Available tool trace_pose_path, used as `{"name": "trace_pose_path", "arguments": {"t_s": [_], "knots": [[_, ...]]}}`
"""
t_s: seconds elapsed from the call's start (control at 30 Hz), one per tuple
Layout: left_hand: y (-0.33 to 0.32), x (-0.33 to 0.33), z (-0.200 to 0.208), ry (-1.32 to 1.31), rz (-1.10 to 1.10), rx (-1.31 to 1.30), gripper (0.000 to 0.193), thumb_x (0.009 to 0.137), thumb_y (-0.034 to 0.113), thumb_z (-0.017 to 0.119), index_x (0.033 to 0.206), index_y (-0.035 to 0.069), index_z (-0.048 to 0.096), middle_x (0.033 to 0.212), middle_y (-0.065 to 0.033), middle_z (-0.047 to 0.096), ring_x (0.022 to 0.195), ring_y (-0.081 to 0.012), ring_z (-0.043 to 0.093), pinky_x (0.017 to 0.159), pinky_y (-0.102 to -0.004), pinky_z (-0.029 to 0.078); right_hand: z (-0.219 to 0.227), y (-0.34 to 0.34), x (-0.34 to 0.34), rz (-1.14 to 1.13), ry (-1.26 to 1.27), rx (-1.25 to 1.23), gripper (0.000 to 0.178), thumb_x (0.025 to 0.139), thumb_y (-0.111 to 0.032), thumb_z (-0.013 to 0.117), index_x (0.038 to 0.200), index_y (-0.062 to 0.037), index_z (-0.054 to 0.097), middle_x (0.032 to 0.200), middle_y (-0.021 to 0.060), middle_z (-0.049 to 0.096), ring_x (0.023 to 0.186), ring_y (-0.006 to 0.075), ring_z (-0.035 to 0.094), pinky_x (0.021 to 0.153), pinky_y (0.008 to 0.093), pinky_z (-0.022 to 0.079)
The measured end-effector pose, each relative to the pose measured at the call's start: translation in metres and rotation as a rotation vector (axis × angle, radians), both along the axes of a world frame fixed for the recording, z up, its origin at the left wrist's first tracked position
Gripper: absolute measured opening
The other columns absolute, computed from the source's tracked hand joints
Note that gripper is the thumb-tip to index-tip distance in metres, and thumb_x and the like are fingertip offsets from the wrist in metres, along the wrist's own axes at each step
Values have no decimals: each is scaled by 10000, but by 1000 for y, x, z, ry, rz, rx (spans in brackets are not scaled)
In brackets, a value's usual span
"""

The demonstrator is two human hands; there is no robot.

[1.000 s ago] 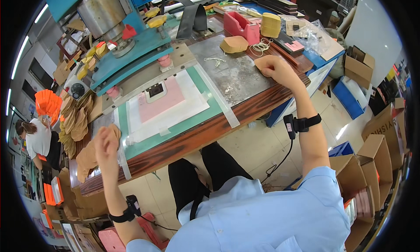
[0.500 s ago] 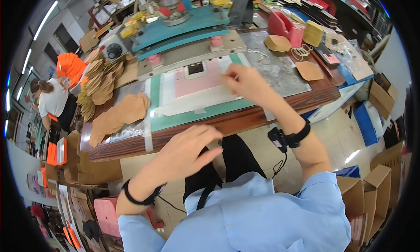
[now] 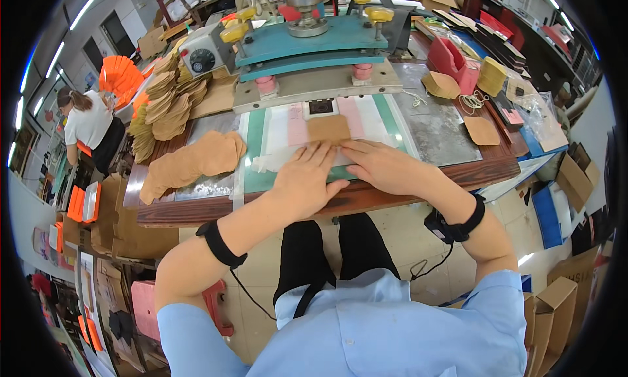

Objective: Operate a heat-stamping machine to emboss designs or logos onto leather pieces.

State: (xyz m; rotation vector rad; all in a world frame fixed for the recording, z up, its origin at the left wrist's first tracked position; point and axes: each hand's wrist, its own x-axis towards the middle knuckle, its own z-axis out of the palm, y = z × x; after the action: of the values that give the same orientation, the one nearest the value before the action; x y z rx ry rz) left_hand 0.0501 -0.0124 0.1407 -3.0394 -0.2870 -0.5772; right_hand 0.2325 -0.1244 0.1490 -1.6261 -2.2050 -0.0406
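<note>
A tan leather-like piece lies on the pink and white sheet, just in front of the white framed dark block under the press. My left hand lies with its fingers stretched out, fingertips at the piece's near edge. Beside it my right hand is stretched flat too, its fingertips at the near right corner of the piece. Neither hand grips anything. The teal press plate stands raised behind the block. Under the sheet is a green and white mat.
Left of the mat lies a fanned row of tan pieces, with taller stacks behind it. To the right are a single tan piece, white cord and a red tape dispenser. Another person works at far left.
The tan piece now lies on the sheet before the block, where pink showed earlier. Both my hands have come together at its near edge, the left moving forward. The view has shifted slightly.
</note>
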Motion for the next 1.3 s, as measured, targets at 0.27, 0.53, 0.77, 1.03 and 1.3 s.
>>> {"name": "trace_pose_path", "arguments": {"t_s": [0.27, 0.53, 0.77, 1.03, 1.3], "knots": [[45, 17, 11, 145, 34, -207, 635, 904, 441, 457, 1298, -54, 394, 1336, -224, 419, 1252, -346, 387, 1055, -393, 291, -5, 63, 15, -110, -145, -161, 462, 922, -285, 436, 1267, 22, 440, 1313, 199, 446, 1235, 318, 405, 1042, 401, 302], [68, 32, 7, 178, 76, -269, 697, 902, 457, 423, 1339, -76, 324, 1382, -225, 360, 1301, -316, 328, 1080, -370, 251, 6, 80, 17, -212, -75, -372, 520, 927, -323, 405, 1350, -24, 361, 1397, 166, 361, 1311, 295, 310, 1080, 404, 235], [67, 40, 4, 202, 54, -232, 702, 903, 470, 412, 1345, -67, 322, 1398, -223, 340, 1313, -314, 312, 1088, -375, 234, 1, 69, 28, -227, -72, -323, 538, 915, -348, 411, 1360, -48, 361, 1413, 128, 356, 1319, 277, 301, 1083, 401, 226], [71, 31, 8, 163, 55, -217, 646, 917, 438, 418, 1324, -60, 367, 1364, -234, 385, 1290, -343, 338, 1083, -383, 239, -6, 74, 20, -241, -59, -289, 605, 920, -438, 369, 1386, -55, 322, 1438, 108, 326, 1346, 276, 253, 1098, 405, 197], [72, 33, 4, 173, 33, -201, 659, 917, 460, 409, 1322, -58, 368, 1378, -235, 365, 1297, -339, 330, 1089, -382, 231, -8, 68, 27, -221, -48, -276, 598, 918, -425, 391, 1381, -53, 330, 1431, 109, 334, 1341, 279, 260, 1093, 408, 204]]}}
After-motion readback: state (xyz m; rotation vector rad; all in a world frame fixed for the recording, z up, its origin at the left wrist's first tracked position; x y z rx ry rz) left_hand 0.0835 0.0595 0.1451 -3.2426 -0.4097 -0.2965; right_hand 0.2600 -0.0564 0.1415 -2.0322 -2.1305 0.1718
